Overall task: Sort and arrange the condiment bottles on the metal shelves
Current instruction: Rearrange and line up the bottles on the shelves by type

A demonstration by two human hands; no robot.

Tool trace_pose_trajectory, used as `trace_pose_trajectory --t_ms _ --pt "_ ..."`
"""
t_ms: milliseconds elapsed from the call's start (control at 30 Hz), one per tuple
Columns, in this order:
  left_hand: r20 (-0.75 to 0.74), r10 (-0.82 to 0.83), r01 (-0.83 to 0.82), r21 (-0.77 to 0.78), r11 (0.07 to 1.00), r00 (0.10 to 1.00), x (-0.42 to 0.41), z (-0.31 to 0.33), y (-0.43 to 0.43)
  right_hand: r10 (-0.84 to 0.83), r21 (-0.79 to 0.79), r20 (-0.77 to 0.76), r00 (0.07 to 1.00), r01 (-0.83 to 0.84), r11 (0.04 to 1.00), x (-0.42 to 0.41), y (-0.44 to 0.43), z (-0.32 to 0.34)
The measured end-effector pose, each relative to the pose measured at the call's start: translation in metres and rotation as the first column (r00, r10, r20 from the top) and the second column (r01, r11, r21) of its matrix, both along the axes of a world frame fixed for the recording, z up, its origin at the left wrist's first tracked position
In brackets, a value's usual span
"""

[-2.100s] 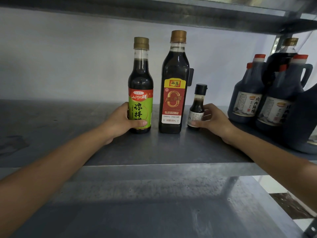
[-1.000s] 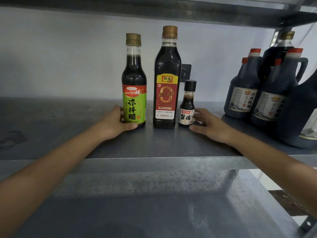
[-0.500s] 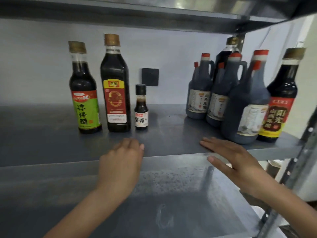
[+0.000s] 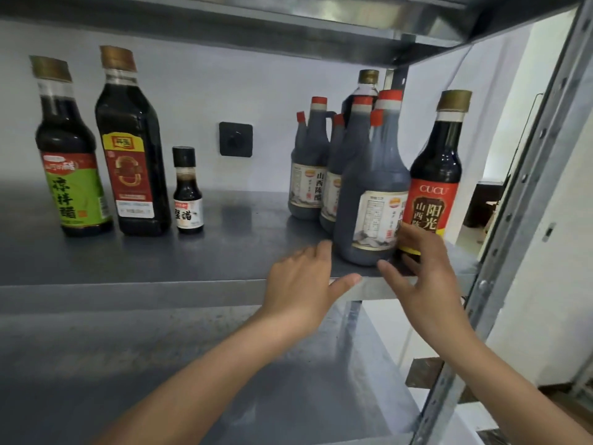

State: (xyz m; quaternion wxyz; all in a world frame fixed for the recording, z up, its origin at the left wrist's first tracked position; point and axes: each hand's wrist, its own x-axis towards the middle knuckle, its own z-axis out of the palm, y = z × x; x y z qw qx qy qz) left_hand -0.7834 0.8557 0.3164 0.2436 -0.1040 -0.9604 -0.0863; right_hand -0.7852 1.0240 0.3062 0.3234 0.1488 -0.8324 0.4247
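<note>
Head view: near the grey metal shelf's (image 4: 160, 293) front right corner, the left hand (image 4: 301, 284) is hovering released beside a dark red-capped plastic vinegar jug (image 4: 372, 175); the right hand (image 4: 423, 277) is touching it, grasp unclear.

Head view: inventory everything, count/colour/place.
green-label bottle: 1, dark, shelf far left
red-label bottle: 1, dark, right of it
small bottle: 1, dark, black cap, next right
wall plate: 1, black, back wall
jugs: 3, dark, red caps, clustered shelf right
gold-capped bottle: 1, dark, behind jugs
CUCU bottle: 1, dark, red label, shelf right end
shelf: 1, grey metal, under bottles
left hand: open, at shelf edge by front jug
right hand: open, touching CUCU bottle's lower label
</note>
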Motion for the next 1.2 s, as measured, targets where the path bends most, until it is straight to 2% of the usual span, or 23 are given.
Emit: trace_pose_trajectory --t_ms 67,100,167,200,267,433,667,833,1033,1200 --pt "0.027 -0.063 0.058 0.151 0.987 0.998 -0.01 0.003 0.005 0.037 -0.051 0.002 0.999 -0.037 0.998 -0.006 -0.003 -0.002" --pt "0.072 -0.137 0.111 0.285 0.952 0.988 -0.015 0.005 0.006 0.056 -0.082 0.003 0.998 -0.055 0.995 -0.008 -0.005 -0.003" --pt "0.086 -0.345 0.226 0.606 0.763 0.935 -0.029 0.009 0.007 0.084 -0.157 0.005 0.996 -0.082 0.984 -0.009 -0.007 -0.001" --pt "0.069 -0.411 0.244 0.711 0.66 0.909 -0.032 0.013 0.007 0.1 -0.201 0.011 0.995 -0.095 0.975 -0.008 -0.008 0.002" --pt "0.074 -0.459 0.216 0.809 0.547 0.885 -0.041 0.018 0.006 0.132 -0.256 0.029 0.991 -0.121 0.959 -0.009 -0.009 0.01" --pt "0.026 -0.464 0.197 0.883 0.426 0.886 -0.048 0.021 -0.006 0.202 -0.262 0.029 0.979 -0.187 0.947 -0.009 -0.018 0.017" --pt "0.034 -0.502 0.237 0.852 0.466 0.864 -0.032 0.029 -0.07 0.39 -0.367 0.103 0.915 -0.329 0.87 -0.008 -0.06 0.024" --pt "0.084 -0.483 0.203 0.835 0.511 0.872 -0.015 0.032 -0.131 0.487 -0.414 0.089 0.869 -0.412 0.811 -0.011 -0.114 0.027" --pt "0.115 -0.419 0.146 0.828 0.541 0.901 0.006 0.035 -0.206 0.606 -0.419 0.05 0.794 -0.534 0.734 -0.011 -0.182 0.028" --pt "0.144 -0.413 0.115 0.834 0.54 0.899 0.012 0.038 -0.256 0.638 -0.355 0.069 0.767 -0.579 0.734 -0.011 -0.227 0.03"
